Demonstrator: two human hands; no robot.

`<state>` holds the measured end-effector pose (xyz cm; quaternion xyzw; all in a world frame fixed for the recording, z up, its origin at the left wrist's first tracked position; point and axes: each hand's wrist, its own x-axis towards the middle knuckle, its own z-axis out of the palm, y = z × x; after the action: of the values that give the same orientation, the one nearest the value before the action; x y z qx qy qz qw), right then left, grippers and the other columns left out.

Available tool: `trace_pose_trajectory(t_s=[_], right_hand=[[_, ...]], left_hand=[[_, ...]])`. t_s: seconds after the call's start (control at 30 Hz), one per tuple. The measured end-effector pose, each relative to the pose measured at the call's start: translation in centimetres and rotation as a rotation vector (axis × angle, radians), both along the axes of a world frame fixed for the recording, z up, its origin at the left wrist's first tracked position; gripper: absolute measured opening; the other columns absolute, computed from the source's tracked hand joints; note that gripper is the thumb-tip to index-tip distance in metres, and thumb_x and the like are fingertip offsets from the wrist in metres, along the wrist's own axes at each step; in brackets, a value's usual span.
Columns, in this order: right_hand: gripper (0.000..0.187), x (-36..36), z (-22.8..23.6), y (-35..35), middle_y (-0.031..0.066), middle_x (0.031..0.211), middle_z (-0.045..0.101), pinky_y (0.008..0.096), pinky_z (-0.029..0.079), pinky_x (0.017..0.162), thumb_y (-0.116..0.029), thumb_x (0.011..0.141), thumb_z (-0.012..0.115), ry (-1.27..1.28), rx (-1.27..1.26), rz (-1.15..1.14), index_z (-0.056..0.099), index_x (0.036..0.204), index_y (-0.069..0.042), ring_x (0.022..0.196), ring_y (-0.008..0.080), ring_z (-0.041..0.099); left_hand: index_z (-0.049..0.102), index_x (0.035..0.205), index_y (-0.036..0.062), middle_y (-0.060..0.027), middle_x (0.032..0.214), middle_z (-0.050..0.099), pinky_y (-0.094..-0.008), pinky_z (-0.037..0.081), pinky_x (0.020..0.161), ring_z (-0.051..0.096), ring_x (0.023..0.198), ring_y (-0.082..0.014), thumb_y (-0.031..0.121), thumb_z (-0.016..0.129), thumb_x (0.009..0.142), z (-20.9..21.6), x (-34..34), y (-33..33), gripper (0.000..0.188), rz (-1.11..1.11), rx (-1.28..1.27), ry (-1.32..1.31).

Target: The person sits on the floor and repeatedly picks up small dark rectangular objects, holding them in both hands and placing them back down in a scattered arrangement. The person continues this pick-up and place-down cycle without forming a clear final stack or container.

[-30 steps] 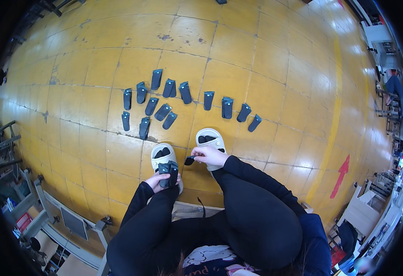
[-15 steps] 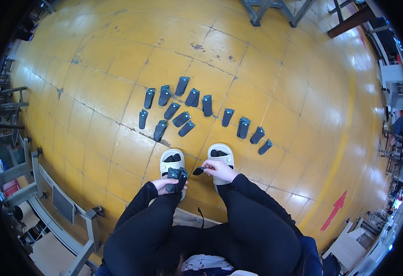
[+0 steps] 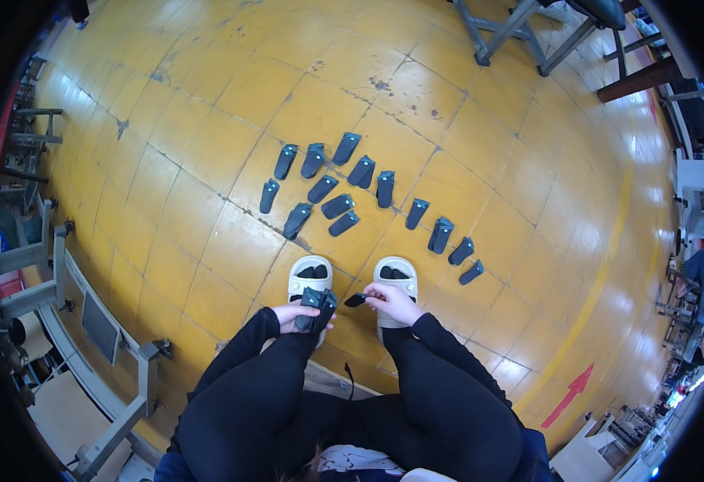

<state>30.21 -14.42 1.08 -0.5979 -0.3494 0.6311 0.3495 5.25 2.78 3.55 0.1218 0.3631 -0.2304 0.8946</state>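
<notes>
My left hand point(image 3: 289, 318) is closed around a small bunch of dark, flat, elongated pieces point(image 3: 317, 308) with green-tinted ends, held fanned above my left sandal point(image 3: 310, 265). In a pinch between thumb and fingers, my right hand point(image 3: 395, 304) holds one small black flat piece point(image 3: 355, 300), a little apart from the bunch. Its exact kind is too small to tell. Beyond my feet, several similar dark pieces, some stacked or overlapping, lie on the floor, among them a bundle point(image 3: 346, 149) at the far end and a piece point(image 3: 472, 272) at the right.
Yellow tiles form the floor point(image 3: 207, 257), with a red arrow point(image 3: 569, 396) at the right. Metal furniture legs point(image 3: 501, 36) stand at the far right. A grey metal frame point(image 3: 145, 377) is close at my left. My right sandal point(image 3: 394, 267) is beside the right hand.
The view has shifted, so the floor pieces appear farther right. Both hands keep their holds; the small black piece stays in my right hand near the bunch.
</notes>
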Motion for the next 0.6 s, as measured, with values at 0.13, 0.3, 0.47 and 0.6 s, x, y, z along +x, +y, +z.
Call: trace_pose_trajectory(t_s=[0.13,0.3,0.47,0.6], right_hand=[[0.014,0.1,0.0,0.2,0.0019,0.080,0.061,0.0238,0.049,0.069,-0.007,0.092,0.056,0.009,-0.021,0.021,0.057,0.104,-0.001,0.074,0.0089,0.060],[0.013,0.0,-0.2,-0.1,0.0029,0.079,0.061,0.0246,0.048,0.066,-0.006,0.090,0.058,0.035,-0.016,-0.030,0.057,0.103,-0.002,0.072,0.0103,0.060],[0.014,-0.1,0.3,0.2,0.0023,0.078,0.061,0.0241,0.048,0.066,-0.006,0.090,0.058,0.006,-0.032,-0.024,0.058,0.103,-0.002,0.071,0.0099,0.060],[0.013,-0.1,0.6,0.3,0.0015,0.078,0.060,0.0238,0.048,0.065,-0.007,0.091,0.057,0.005,-0.038,-0.019,0.058,0.103,-0.002,0.070,0.0091,0.059]], left_hand=[[0.045,0.130,0.0022,-0.0135,0.126,0.057,-0.0410,0.046,0.099,0.057,0.116,-0.0292,0.018,0.063,0.088,-0.3,-0.4,0.1,0.049,0.009,-0.036,-0.026],[0.045,0.130,0.0026,-0.0136,0.127,0.056,-0.0399,0.045,0.099,0.055,0.118,-0.0295,0.021,0.063,0.089,-0.5,-0.2,0.0,0.048,0.012,-0.035,-0.081],[0.045,0.130,0.0023,-0.0136,0.127,0.056,-0.0397,0.045,0.099,0.055,0.118,-0.0294,0.022,0.064,0.089,-0.8,-0.6,-0.1,0.049,0.013,-0.033,-0.091],[0.045,0.131,0.0024,-0.0129,0.127,0.056,-0.0395,0.045,0.099,0.054,0.119,-0.0287,0.023,0.063,0.089,-0.9,-0.5,0.0,0.050,-0.004,-0.023,-0.106]])
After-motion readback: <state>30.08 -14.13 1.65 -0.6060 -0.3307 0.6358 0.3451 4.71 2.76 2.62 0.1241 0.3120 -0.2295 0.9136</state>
